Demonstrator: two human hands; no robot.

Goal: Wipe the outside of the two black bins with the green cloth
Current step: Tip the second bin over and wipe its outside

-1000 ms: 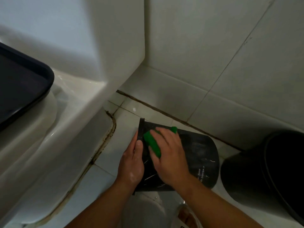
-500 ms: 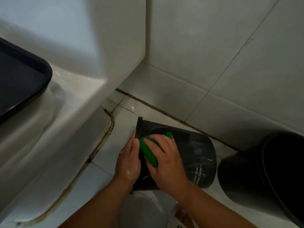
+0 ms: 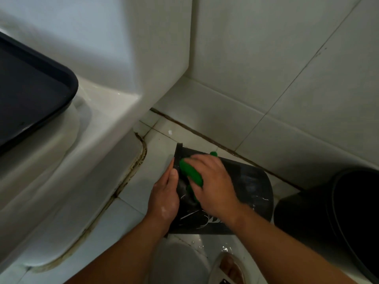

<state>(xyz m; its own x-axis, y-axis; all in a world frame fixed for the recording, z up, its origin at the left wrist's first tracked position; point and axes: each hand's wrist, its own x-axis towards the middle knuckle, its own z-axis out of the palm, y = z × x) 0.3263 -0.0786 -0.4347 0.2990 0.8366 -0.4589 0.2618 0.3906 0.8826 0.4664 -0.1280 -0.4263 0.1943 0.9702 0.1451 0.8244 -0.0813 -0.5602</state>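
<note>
Head view: at the left edge a dark tray [image 3: 30,95] rests on top of a white toilet [image 3: 86,152], whose base meets the tiled floor [image 3: 131,193] along a stained seam. Right of the base, near the floor's far edge under the wall [image 3: 266,58], the tipped bin [image 3: 252,187] lies on its side, mouth toward the toilet and bottom toward the right. The left hand [image 3: 164,199] holds its rim: the thumb lies on the outer face and one finger runs up along the edge; the other fingers are hidden. Just right of it, the green cloth [image 3: 190,174] is bunched against the upturned side of this bin, close to the rim. The right hand [image 3: 215,185] covers the cloth, fingers bent over it and pressing it onto the black plastic. Below, at the floor's near edge, a foot in a sandal [image 3: 229,267] shows. The second bin [image 3: 338,212] stands upright at the right edge, just beside the tipped one.
</note>
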